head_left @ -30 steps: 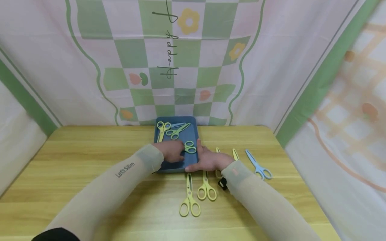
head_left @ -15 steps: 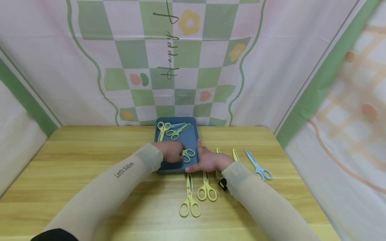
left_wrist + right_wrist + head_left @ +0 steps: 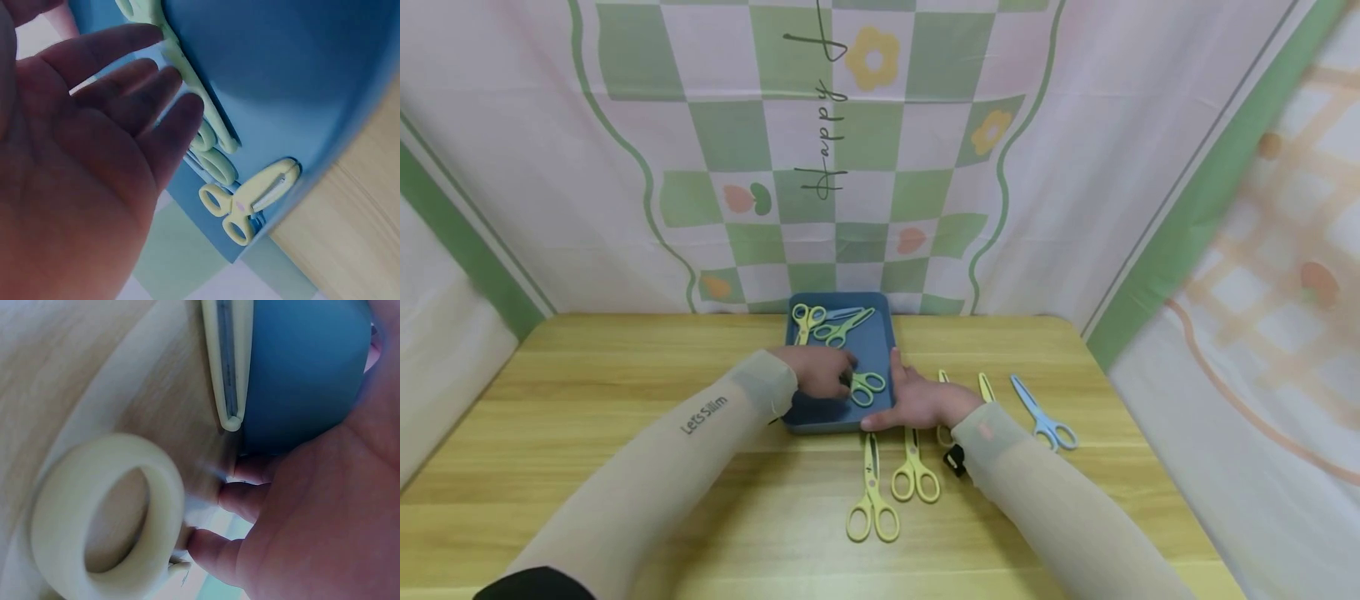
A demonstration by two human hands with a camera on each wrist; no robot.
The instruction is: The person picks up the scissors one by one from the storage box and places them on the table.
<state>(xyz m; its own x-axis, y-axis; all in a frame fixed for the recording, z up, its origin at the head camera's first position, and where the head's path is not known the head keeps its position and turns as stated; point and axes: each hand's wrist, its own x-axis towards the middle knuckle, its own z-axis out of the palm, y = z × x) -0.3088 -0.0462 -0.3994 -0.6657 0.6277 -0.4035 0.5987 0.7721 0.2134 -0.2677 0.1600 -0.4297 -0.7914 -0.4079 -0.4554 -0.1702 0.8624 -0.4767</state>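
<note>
A blue tray [image 3: 876, 343] stands against the back edge of the table. Inside it, my left hand [image 3: 818, 372] is just left of a pair of green scissors [image 3: 867, 388]. In the left wrist view its fingers [image 3: 172, 134] are extended, fingertips right at the green blade cover. My right hand [image 3: 917, 402] spans the tray's front right corner, thumb and forefinger spread along the rim; the right wrist view shows its straight fingers beside the tray wall [image 3: 300, 369]. Yellow scissors [image 3: 808, 321], another green pair [image 3: 842, 329] and a blue-covered blade [image 3: 842, 313] lie at the tray's back.
In front of the tray lie yellow scissors [image 3: 872, 500] and another yellow pair [image 3: 914, 475]. Blue scissors [image 3: 1042, 414] are to the right, near more yellow ones [image 3: 986, 387] partly behind the right forearm. A patterned cloth [image 3: 865, 192] hangs behind the wooden table [image 3: 662, 358].
The green scissors by my left hand have turned, their handles swinging toward the tray's front. My left hand has then shifted slightly left. The right hand stays on the tray corner.
</note>
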